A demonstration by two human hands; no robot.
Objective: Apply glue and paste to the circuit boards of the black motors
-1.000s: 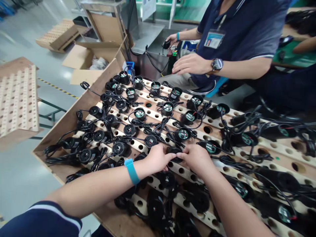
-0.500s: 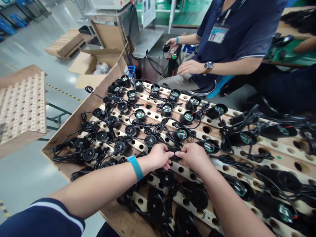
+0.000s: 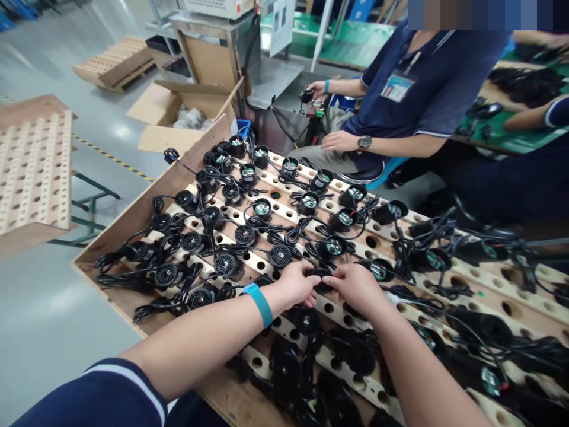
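Observation:
My left hand (image 3: 300, 284) and my right hand (image 3: 355, 287) meet over the middle of a wooden tray (image 3: 146, 207). Thumbs and fingers of both are pinched at a black round motor unit (image 3: 326, 288) seated in the rack, mostly hidden by my fingers. Just behind it sits a unit with a black slotted cover (image 3: 280, 256). An uncovered black housing (image 3: 333, 246) beside that shows a green circuit board and small wires. Coiled black cables lie between the units.
A seated co-worker (image 3: 400, 112) across the tray holds a small black part (image 3: 306, 93). An open cardboard box (image 3: 164, 112) with clear bags stands behind the tray. Another drilled wooden rack (image 3: 35, 172) is at left. Wooden strips with holes run across the tray, crowded with units and cables.
The view has shifted a little, so the tray's far side sits slightly further right. Both my hands stay together at the same unit, fingers still pinched.

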